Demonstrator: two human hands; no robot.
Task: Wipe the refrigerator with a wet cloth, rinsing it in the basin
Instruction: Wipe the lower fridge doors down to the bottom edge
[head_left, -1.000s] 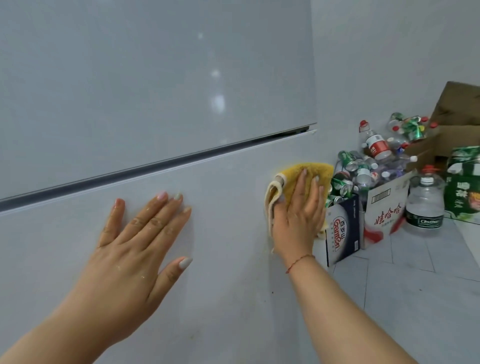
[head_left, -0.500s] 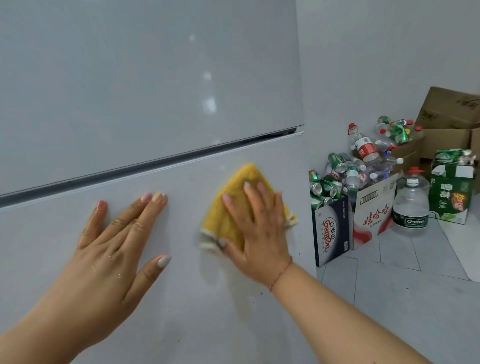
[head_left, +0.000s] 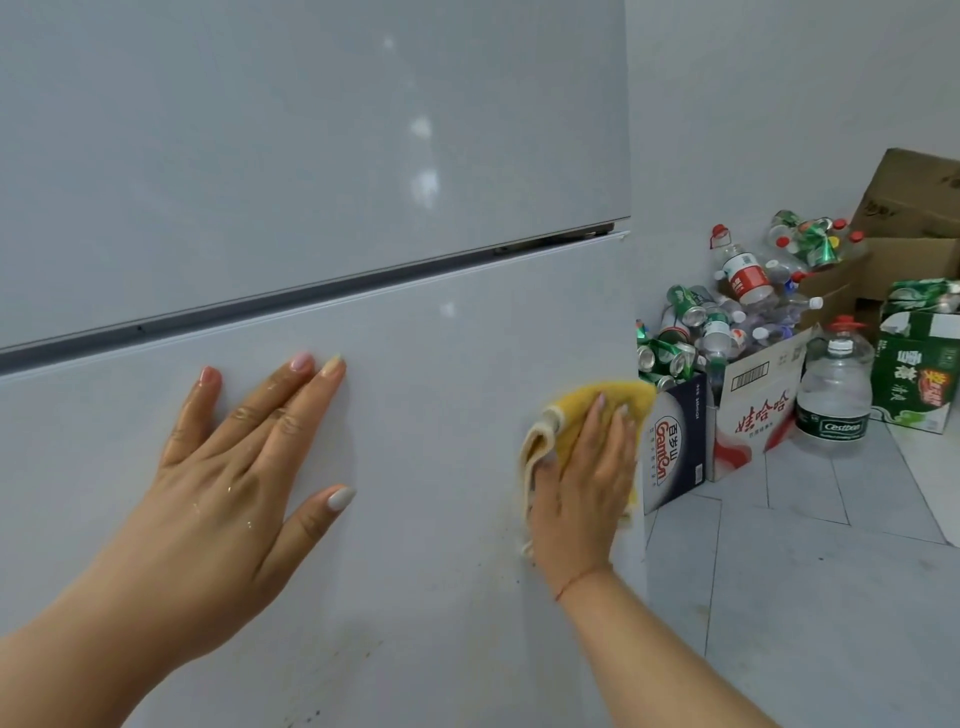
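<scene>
Right grip (head_left: 582, 483) — cloth (head_left: 605, 402) swept back to refrigerator (head_left: 311, 156) edge.

There is a single view, from a wide-angle camera worn on the person's head. It looks forward and slightly down, close to the white refrigerator (head_left: 311, 156), whose two doors fill the left two thirds of the picture at a slant. Both forearms reach in from the bottom edge. To the right the view runs past the refrigerator's edge to a tiled floor (head_left: 779, 597) and a room corner, farther off. Straight lines bend near the edges.
</scene>
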